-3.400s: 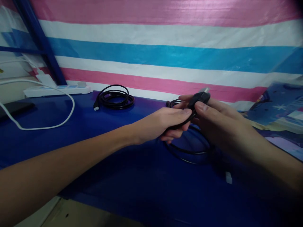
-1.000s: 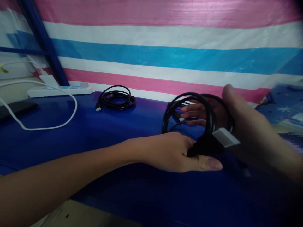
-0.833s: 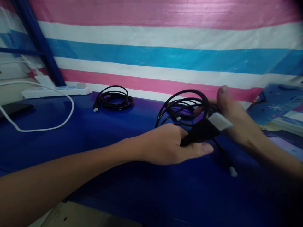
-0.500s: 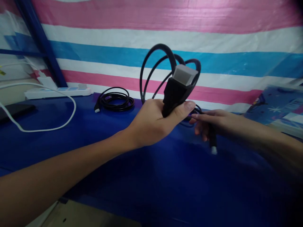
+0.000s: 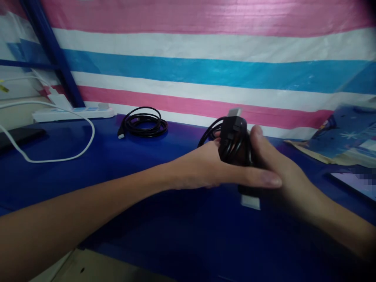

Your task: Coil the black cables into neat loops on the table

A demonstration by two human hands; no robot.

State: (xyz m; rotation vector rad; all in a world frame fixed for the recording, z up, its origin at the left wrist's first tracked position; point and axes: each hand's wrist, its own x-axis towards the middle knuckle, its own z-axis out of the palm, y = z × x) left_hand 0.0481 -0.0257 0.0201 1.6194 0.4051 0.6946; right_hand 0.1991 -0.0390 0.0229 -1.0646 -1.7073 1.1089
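Note:
A black HDMI cable (image 5: pixel 233 135) is bunched between my two hands above the table. One plug with a pale metal end points up, and the other end (image 5: pixel 250 201) points down below my left thumb. My left hand (image 5: pixel 202 166) is closed around the bundle, its thumb stretched across the front. From the right, my right hand (image 5: pixel 282 168) grips the same cable, thumb up beside the upper plug; its other fingers are hidden behind. Loops of the cable stick out behind my left hand.
A second coiled black cable (image 5: pixel 143 126) lies on the blue table (image 5: pixel 164 239). At the left are a white power strip (image 5: pixel 73 114), a white cord (image 5: pixel 92 137) and a dark flat device (image 5: pixel 22 139). A screened device (image 5: pixel 355 184) and a blue printed package (image 5: pixel 346 133) lie right.
My left hand has moved right and the plugs have come together. The tall cable loops have dropped into a tighter bundle. My right hand has closed in on the cable beside my left.

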